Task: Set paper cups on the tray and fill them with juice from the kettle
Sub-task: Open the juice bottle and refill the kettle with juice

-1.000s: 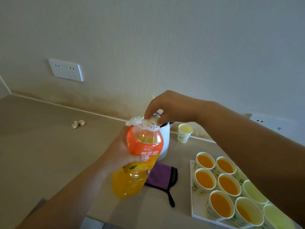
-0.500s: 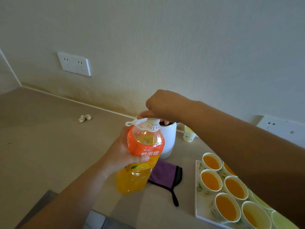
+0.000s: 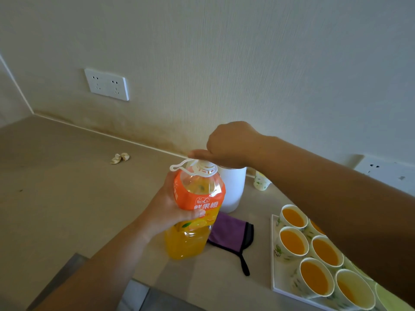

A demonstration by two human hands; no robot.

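My left hand [image 3: 167, 213] grips an orange juice bottle [image 3: 195, 212] around its labelled shoulder and holds it upright above the counter. My right hand [image 3: 229, 145] is closed over the bottle's white cap, which it hides. Behind the bottle stands the white kettle [image 3: 232, 189], its top covered by my right hand. At the lower right a white tray [image 3: 273, 257] carries several paper cups [image 3: 292, 242] filled with orange juice. My right forearm covers some of the cups. One more paper cup [image 3: 260, 181] stands alone near the wall.
A purple cloth with black trim [image 3: 231, 235] lies between the bottle and the tray. A crumpled scrap of paper [image 3: 120, 157] sits far left by the wall. Wall sockets [image 3: 106, 84] are mounted above the beige counter [image 3: 67, 198], with another socket [image 3: 386, 170] at the right.
The view has shifted left, so the tray sits further right. My right hand has lowered onto the bottle's cap and turned over it. The bottle stays in my left hand.
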